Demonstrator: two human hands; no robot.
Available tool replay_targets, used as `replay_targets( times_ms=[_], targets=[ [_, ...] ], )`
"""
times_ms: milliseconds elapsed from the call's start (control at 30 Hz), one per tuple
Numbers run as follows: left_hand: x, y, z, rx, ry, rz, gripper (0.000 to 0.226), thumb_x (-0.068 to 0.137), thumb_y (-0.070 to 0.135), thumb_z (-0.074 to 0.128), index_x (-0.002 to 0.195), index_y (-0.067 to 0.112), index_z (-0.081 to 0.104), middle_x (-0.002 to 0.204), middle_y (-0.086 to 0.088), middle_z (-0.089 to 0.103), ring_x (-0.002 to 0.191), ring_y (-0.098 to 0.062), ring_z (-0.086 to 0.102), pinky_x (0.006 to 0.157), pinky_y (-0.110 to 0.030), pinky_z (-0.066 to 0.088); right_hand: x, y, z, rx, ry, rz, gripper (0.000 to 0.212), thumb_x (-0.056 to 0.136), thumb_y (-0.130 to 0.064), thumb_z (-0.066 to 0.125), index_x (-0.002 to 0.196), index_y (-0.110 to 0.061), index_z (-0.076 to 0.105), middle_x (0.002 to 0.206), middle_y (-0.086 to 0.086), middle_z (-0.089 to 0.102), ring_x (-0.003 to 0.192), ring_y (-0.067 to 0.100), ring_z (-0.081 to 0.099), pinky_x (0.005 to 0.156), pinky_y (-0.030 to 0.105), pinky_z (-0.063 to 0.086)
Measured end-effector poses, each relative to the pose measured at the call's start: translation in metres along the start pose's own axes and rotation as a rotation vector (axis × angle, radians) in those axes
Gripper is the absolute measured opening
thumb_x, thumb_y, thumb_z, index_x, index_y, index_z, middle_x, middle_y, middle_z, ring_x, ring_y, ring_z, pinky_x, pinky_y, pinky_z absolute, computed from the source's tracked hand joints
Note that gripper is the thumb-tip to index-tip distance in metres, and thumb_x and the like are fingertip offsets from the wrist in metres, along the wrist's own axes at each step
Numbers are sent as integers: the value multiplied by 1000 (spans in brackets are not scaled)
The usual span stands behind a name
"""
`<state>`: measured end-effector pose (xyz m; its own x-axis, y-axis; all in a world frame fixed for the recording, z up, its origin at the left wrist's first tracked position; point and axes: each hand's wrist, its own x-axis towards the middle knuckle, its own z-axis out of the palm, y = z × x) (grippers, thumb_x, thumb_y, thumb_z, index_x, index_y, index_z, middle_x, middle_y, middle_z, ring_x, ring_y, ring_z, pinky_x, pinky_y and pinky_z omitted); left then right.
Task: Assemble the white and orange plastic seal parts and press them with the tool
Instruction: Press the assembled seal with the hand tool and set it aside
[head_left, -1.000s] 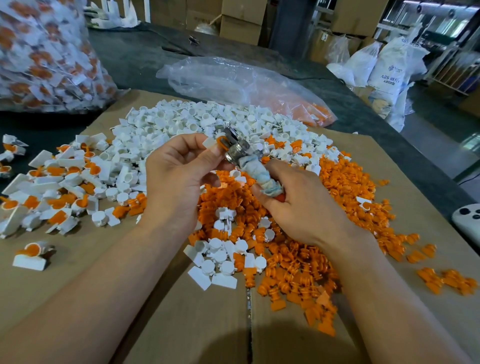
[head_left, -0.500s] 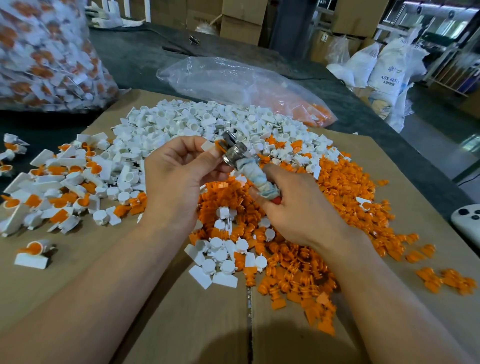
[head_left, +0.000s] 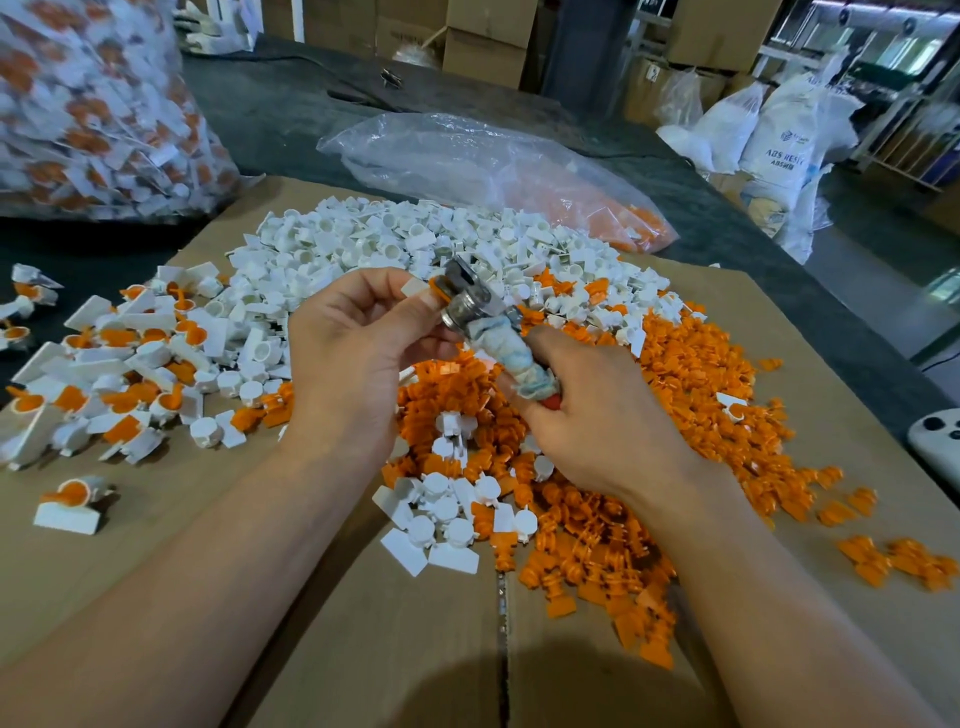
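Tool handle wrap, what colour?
The tool's handle wrap is off-white with faint blue-grey patches; red shows at its lower end by the right hand. Head view.

On your cardboard (head_left: 156, 571), the housings (head_left: 415, 234) lie at the far middle, the inserts (head_left: 701, 389) on the right half and the finished seals (head_left: 119, 364) along the left edge. Behind the cardboard lies 1 slack bag (head_left: 467, 161). Off its far left corner stands 1 full bag (head_left: 88, 104). Over the cardboard's middle your left hand (head_left: 353, 364) pinches 1 seal (head_left: 423, 288) against the tool (head_left: 470, 306) held in your right hand (head_left: 597, 426).
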<state>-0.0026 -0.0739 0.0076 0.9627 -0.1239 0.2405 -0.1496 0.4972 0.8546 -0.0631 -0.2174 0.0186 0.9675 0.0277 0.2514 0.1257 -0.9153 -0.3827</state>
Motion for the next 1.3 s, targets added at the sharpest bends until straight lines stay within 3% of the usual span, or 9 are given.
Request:
replay_targets(
  times_ms=[167, 367, 600, 833, 1033, 1300],
  targets=[
    [1, 1, 2, 4, 10, -26, 19, 82, -8, 57, 71, 7, 57, 55, 4, 65, 49, -10, 61, 47, -18, 49, 0, 1, 2, 4, 3, -1, 13, 87, -26, 58, 90, -18, 48, 61, -7, 46, 53, 11, 43, 48, 33, 35],
    [4, 1, 0, 17, 44, -128, 17, 79, -6, 62, 69, 7, 58, 52, -1, 63, 47, -13, 62, 44, -17, 48, 3, 9, 0, -26, 83, 68, 26, 83, -42, 59, 87, -25, 41, 70, -17, 39, 61, 0, 39, 50, 19, 25],
    [3, -1, 0, 43, 24, -217, 11, 80, -4, 63, 72, 4, 62, 53, -3, 64, 52, -14, 66, 45, -16, 48, 6, 29, -11, -50, 201, 269, 35, 79, -53, 57, 93, -24, 43, 82, -10, 47, 72, 8, 44, 53, 19, 29],
    [2, 1, 0, 22, 30, -253, 12, 83, -6, 58, 75, 2, 61, 51, -4, 63, 54, -17, 68, 43, -16, 49, 10, 43, -11, -162, 167, 378, 48, 77, -57, 59, 102, -16, 51, 90, -3, 49, 80, 14, 45, 53, 27, 27],
    [2, 0, -1, 29, 29, -273, 10, 84, -3, 58, 78, 4, 61, 52, -3, 64, 54, -16, 68, 44, -16, 49, 11, 47, -8, -254, 116, 396, 57, 75, -58, 61, 109, -14, 51, 92, -3, 44, 84, 14, 42, 64, 29, 28],
    [4, 1, -4, 11, 86, -279, 12, 92, 7, 50, 81, 9, 54, 49, 0, 60, 41, -11, 56, 37, -16, 42, 12, 50, -5, -322, 65, 398, 71, 71, -62, 63, 122, -13, 50, 118, 7, 54, 108, 24, 50, 81, 33, 38]
  ],
)
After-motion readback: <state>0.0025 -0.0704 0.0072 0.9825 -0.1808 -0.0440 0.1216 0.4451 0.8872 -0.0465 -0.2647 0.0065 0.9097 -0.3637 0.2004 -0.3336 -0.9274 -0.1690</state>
